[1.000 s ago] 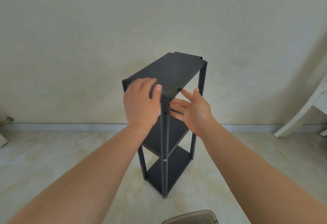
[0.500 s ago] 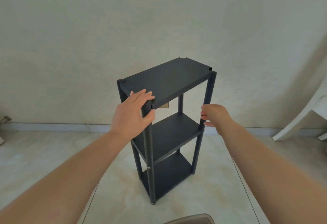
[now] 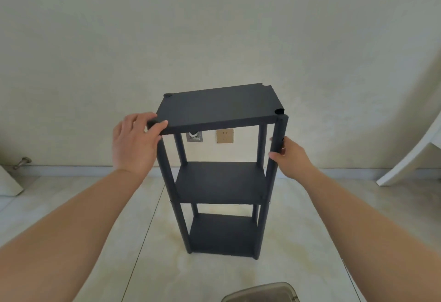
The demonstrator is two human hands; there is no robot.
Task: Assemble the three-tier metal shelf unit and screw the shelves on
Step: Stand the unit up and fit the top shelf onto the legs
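Head view: the dark three-tier shelf unit [image 3: 220, 172] is seen standing upright on the pale tiled floor [image 3: 95, 218], close to the wall [image 3: 214, 27], with all three shelves seated between the four posts. The near left corner of the top shelf [image 3: 219, 107] is gripped by the left hand [image 3: 133, 144], the thumb laid on top and the fingers curled round the corner post. The near right post [image 3: 275, 158] is grasped just under the top shelf by the right hand [image 3: 290, 158], its fingers wrapped behind the post.

The assembly is judged to be near its end: the frame is complete, and small bright screw heads can be made out at the middle shelf on both near posts. Whether screws are fitted at the top shelf cannot be told. The step in hand is judged to be a turning or squaring of the finished unit, or a check of its steadiness. The next move calls for an even hold on both sides so that the tall, narrow frame is not tipped, and for any missing screws to be looked for.

No brand, label or writing can be read anywhere. Two plates are seen on the wall behind the unit, one gold socket [image 3: 224, 135] and one silver fitting [image 3: 194, 136]. A grey container rim [image 3: 262, 293] is seen at the bottom edge, and a white chair leg [image 3: 410, 158] at the right.
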